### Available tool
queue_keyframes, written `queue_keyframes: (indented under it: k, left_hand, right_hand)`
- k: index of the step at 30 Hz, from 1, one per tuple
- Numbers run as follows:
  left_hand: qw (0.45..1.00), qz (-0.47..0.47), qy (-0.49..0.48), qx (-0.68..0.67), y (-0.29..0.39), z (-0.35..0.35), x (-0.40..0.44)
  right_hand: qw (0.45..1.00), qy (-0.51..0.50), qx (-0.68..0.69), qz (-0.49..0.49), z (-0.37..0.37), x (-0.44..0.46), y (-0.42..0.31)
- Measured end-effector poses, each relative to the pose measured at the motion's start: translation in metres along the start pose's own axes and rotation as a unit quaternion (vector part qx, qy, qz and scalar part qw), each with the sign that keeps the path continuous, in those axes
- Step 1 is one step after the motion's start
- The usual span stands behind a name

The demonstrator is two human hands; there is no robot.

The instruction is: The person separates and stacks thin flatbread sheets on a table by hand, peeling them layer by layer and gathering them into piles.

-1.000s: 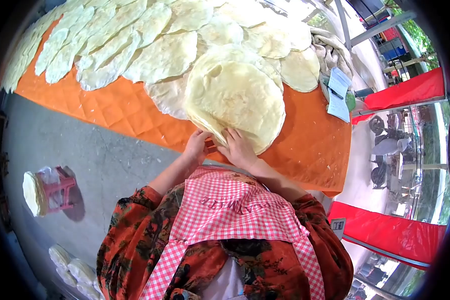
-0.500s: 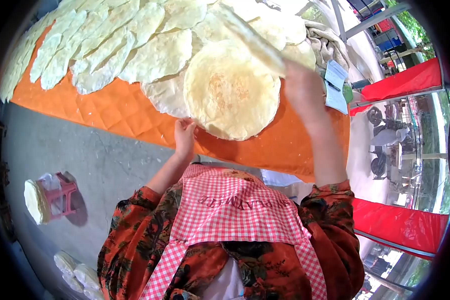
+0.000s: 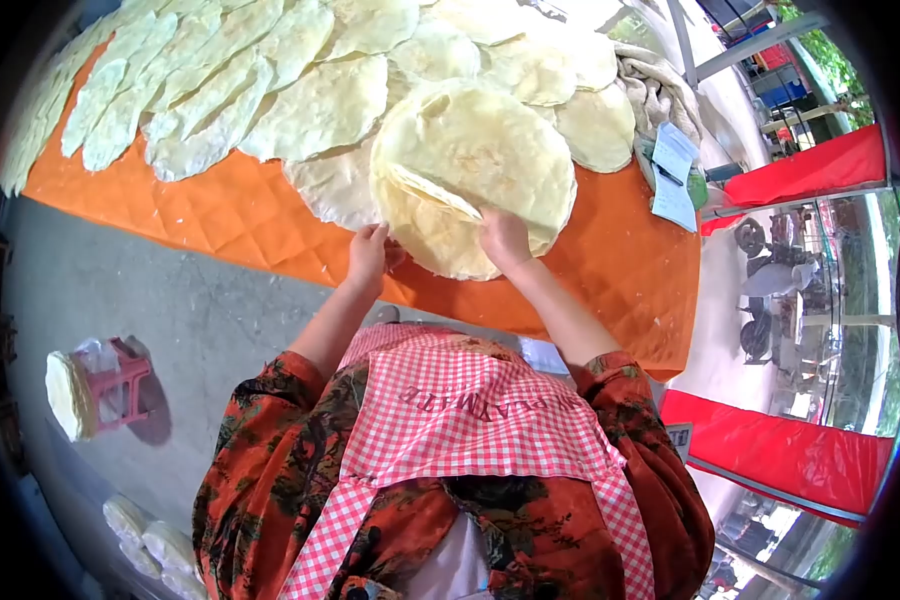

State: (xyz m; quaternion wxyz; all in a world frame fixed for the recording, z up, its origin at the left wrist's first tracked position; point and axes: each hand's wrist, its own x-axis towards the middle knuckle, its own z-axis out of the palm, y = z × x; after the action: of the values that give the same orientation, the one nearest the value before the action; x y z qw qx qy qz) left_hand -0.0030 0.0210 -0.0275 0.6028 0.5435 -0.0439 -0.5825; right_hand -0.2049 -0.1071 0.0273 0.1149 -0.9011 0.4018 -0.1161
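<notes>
A round, pale flatbread (image 3: pixel 485 140) lies over a stack of similar flatbreads (image 3: pixel 435 235) near the front of the table. Its front left edge is raised and folded up, showing the layer beneath. My right hand (image 3: pixel 505 240) is closed on that near edge, knuckles toward me. At the left front rim of the stack, my left hand (image 3: pixel 367 255) is closed in a pinch; what its fingertips hold, if anything, cannot be made out.
Overlapping flatbreads (image 3: pixel 315 105) cover the back and left of the orange tabletop (image 3: pixel 620 270). An open notebook (image 3: pixel 673 170) with a pen and a crumpled cloth (image 3: pixel 660 85) lie at the right. A pink stool (image 3: pixel 120 380) with stacked flatbreads stands on the floor, near bagged bundles (image 3: pixel 165 545).
My right hand has come down and left from the raised flatbread's right side, and that flatbread now lies across the stack. My left hand stays near the rim, slightly shifted.
</notes>
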Motion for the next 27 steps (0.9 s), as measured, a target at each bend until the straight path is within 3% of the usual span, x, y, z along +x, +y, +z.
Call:
queue_keyframes:
  k: [4, 7, 9, 16, 22, 25, 27]
  left_hand:
    - [0.998, 0.004, -0.024, 0.060, -0.006, 0.001, 0.011]
    - [0.996, -0.002, -0.037, -0.078, 0.007, 0.018, -0.003]
    - [0.994, 0.008, -0.057, -0.094, 0.004, 0.015, 0.003]
    - [0.994, 0.004, -0.069, -0.084, 0.015, 0.021, 0.000]
    - [0.975, 0.021, -0.158, -0.152, 0.008, 0.015, 0.001]
    - [0.971, 0.010, -0.147, -0.189, 0.009, 0.016, -0.007]
    - [0.983, 0.032, -0.138, -0.121, 0.008, 0.015, -0.004]
  right_hand:
    - [0.999, 0.023, 0.003, -0.033, 0.011, -0.001, -0.004]
    - [1.000, 0.005, 0.024, -0.016, 0.015, -0.005, -0.012]
    - [0.999, 0.011, 0.047, -0.004, 0.016, -0.005, -0.010]
    - [0.998, 0.008, 0.059, -0.001, 0.019, -0.003, 0.000]
    - [0.998, -0.003, 0.060, 0.024, 0.016, -0.004, -0.001]
    - [0.997, -0.014, 0.067, 0.035, 0.016, -0.003, 0.000]
    - [0.997, -0.014, 0.069, 0.033, 0.016, -0.003, 0.000]
